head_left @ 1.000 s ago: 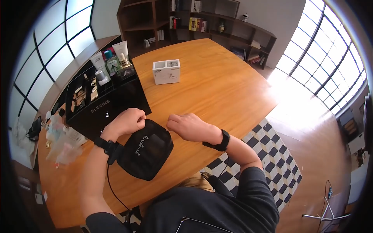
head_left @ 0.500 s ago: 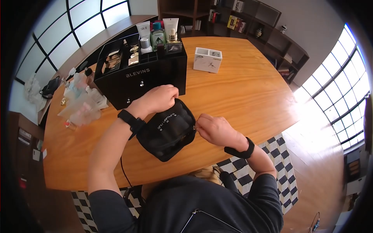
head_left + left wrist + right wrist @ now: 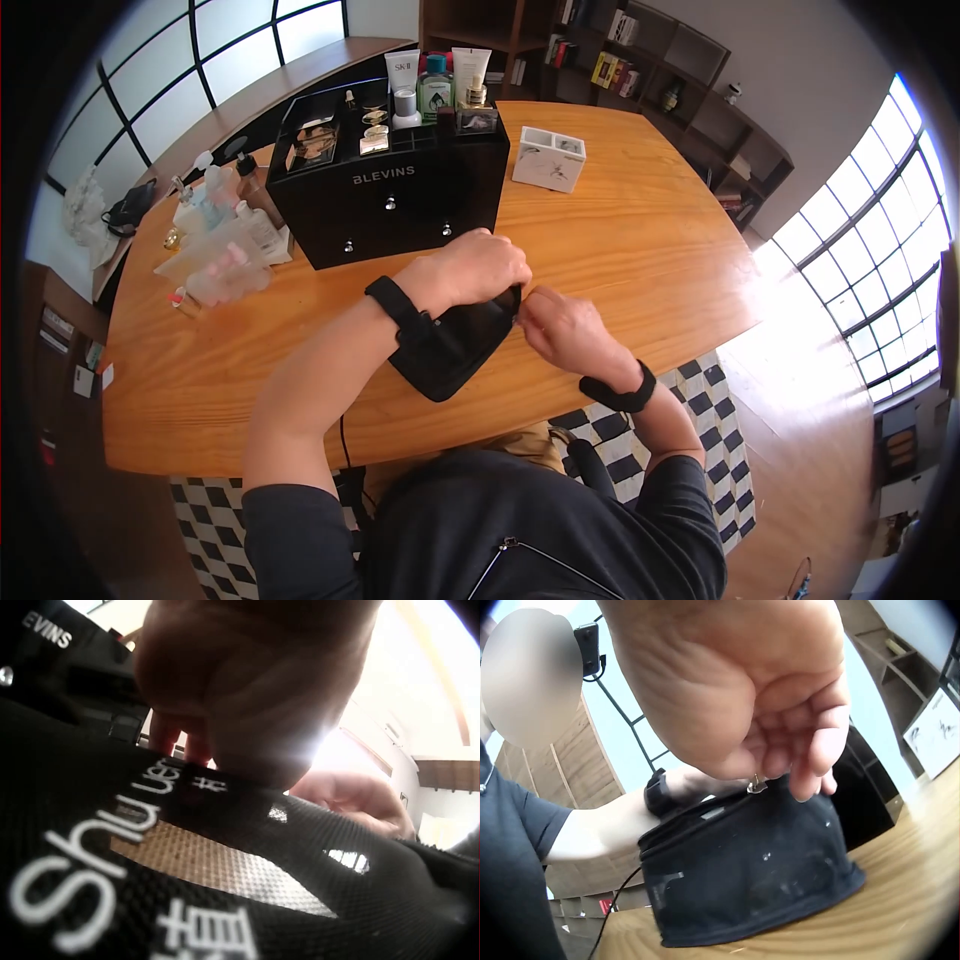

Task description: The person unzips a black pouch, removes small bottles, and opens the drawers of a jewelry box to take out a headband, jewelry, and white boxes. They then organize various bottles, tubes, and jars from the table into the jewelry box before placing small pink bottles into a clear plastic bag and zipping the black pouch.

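A black zippered pouch (image 3: 452,352) with white lettering rests on the wooden table near its front edge. Over the pouch's far edge lies my left hand (image 3: 470,268), fingers curled onto the fabric and largely hidden. My right hand (image 3: 570,335) is at the pouch's right corner; in the right wrist view the thumb and fingers of this hand (image 3: 757,705) pinch a small metal zipper pull (image 3: 757,784) on the top edge of the pouch (image 3: 742,862). Close up in the left wrist view is the pouch's mesh panel (image 3: 217,862).
Behind the pouch stands a black drawer box (image 3: 400,205) with bottles and tubes on top. A white two-compartment holder (image 3: 549,165) is at the back right. Bagged items and bottles (image 3: 225,265) lie at the left of the table (image 3: 640,240).
The head view has shifted. My left hand has moved rightward along the pouch's far edge, toward the right hand, and its forearm now covers more of the pouch.
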### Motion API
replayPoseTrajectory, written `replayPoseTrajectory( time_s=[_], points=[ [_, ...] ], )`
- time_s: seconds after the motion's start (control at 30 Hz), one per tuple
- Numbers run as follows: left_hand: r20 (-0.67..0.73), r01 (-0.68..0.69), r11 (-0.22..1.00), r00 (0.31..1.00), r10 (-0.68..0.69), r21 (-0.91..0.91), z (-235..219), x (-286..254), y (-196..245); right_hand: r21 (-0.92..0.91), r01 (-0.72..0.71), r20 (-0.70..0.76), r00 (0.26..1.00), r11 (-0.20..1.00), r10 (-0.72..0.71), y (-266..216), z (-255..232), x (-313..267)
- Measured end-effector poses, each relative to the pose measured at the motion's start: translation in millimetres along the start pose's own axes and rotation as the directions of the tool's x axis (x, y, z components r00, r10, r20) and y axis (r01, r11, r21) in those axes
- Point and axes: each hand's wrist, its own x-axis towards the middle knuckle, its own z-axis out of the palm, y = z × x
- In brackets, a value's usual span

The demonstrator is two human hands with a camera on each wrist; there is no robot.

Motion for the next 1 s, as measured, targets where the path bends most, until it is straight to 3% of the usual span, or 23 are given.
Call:
replayPoseTrajectory(
  time_s=[0.1, 0.13, 0.17, 0.23, 0.27, 0.33, 0.4, 0.47, 0.57, 0.7, 0.8, 0.9, 1.0],
  points=[
    [-0.015, 0.142, 0.977, 0.990, -0.141, 0.159, -1, 0, -15, 0.285, 0.010, 0.070, 0.997, 0.959, -0.031, -30, 23, -4],
    [0.004, 0.168, 0.969, 0.985, -0.171, 0.181, -2, -2, -21, 0.402, -0.056, 0.125, 0.992, 0.914, 0.005, -47, 29, -4],
    [-0.017, 0.197, 0.971, 0.980, -0.196, 0.138, -1, -5, -27, 0.492, -0.096, 0.125, 0.991, 0.865, 0.039, -60, 39, -5],
    [-0.054, 0.250, 0.967, 0.967, -0.247, 0.052, -7, -13, -31, 0.501, -0.028, 0.160, 0.985, 0.865, -0.060, -77, 46, -5],
    [0.003, 0.308, 0.948, 0.951, -0.309, -0.074, -10, -18, -32, 0.496, -0.003, 0.132, 0.989, 0.868, -0.072, -80, 45, -3],
    [-0.113, 0.231, 0.953, 0.960, -0.256, -0.199, -17, -41, -29, 0.488, 0.048, 0.072, 0.993, 0.871, -0.095, -79, 39, 2],
    [-0.185, 0.189, 0.942, 0.952, -0.245, -0.276, -25, -73, -24, 0.425, -0.131, 0.169, 0.984, 0.896, 0.063, -62, 29, 8],
    [-0.233, 0.202, 0.918, 0.928, -0.290, -0.341, -34, -107, -17, 0.133, 0.071, -0.025, 0.997, 0.988, -0.069, -42, 19, 26],
    [-0.205, 0.282, 0.843, 0.889, -0.409, -0.457, -36, -153, -12, -0.015, 0.161, 0.092, 0.983, 0.987, -0.159, -24, 24, 36],
    [-0.160, 0.387, 0.762, 0.832, -0.531, -0.520, -24, -195, -14, -0.200, 0.186, 0.101, 0.981, 0.962, -0.168, -30, 32, 35],
    [-0.169, 0.333, 0.696, 0.820, -0.547, -0.636, -13, -211, -15, -0.273, 0.077, 0.181, 0.983, 0.959, -0.027, -35, 16, 20],
    [-0.191, 0.258, 0.602, 0.793, -0.579, -0.756, 5, -226, -23, -0.328, -0.098, 0.158, 0.975, 0.940, 0.157, -32, -7, -1],
    [-0.159, 0.108, 0.351, 0.743, -0.650, -0.930, 16, -236, -30, -0.314, -0.269, 0.068, 0.950, 0.910, 0.304, -5, -23, -22]
  ],
)
